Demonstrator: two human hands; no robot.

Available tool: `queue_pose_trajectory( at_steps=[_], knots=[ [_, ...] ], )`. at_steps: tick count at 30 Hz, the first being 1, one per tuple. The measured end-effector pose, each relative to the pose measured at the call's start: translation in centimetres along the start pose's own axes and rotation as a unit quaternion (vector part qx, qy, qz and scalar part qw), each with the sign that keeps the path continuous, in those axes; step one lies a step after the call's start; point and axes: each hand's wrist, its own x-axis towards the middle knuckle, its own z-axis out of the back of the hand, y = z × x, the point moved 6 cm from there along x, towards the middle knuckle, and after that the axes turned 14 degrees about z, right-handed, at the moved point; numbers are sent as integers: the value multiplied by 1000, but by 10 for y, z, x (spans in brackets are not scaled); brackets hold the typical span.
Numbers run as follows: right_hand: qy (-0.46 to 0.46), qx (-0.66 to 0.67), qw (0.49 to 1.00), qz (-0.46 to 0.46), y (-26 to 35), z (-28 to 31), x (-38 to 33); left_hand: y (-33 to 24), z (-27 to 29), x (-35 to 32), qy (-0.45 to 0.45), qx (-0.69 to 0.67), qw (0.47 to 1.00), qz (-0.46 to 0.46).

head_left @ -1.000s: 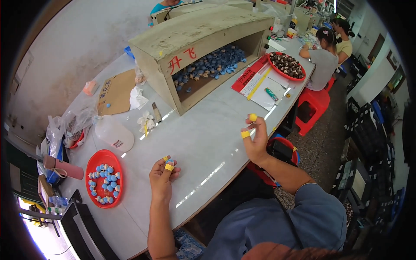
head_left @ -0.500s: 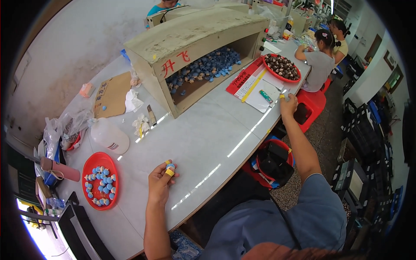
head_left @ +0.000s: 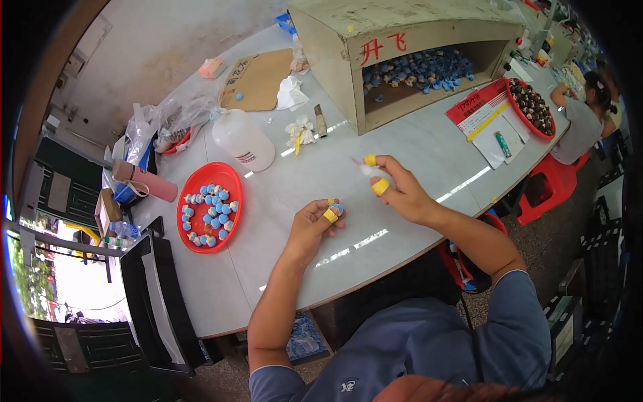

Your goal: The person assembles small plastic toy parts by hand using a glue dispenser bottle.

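My left hand (head_left: 313, 229), above the front part of the table, pinches a small blue piece (head_left: 337, 210) between thumb and forefinger. It looks like the little blue-and-cream figurine pieces (head_left: 218, 199) on the red plate (head_left: 184, 233) to its left. Yellow tape wraps the fingertips of both hands. Just right of and beyond the left hand, my right hand (head_left: 404, 192) is raised, its thumb and forefinger apart. A blurred pale-pink patch (head_left: 362, 165) shows by those fingertips; whether it is an object or a reflection is unclear.
A beige box-shaped housing (head_left: 328, 67) holds many blue pieces (head_left: 425, 70). Right of it are papers (head_left: 494, 134), a green lighter (head_left: 502, 144) and a red bowl (head_left: 536, 130) of dark pieces. A white bottle (head_left: 242, 141) and pink flask (head_left: 144, 181) stand left. A person (head_left: 579, 117) sits far right.
My right hand has come back from beside the papers toward my left hand. My left hand still pinches the blue piece. The view has turned left.
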Motion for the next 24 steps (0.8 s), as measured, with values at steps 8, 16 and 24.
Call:
queue_pose_trajectory(
  at_steps=[8, 16, 24],
  knots=[
    [0, -13, 990, 139, 0, -39, 10, -6, 1, -7, 26, -85, 996, 24],
    [21, -6, 982, 185, -4, -34, 4, -3, 3, -4, 31, -14, 999, -2],
    [37, -66, 954, 290, 7, -35, 1, -2, 1, -4, 55, 36, 998, 8]
  ],
)
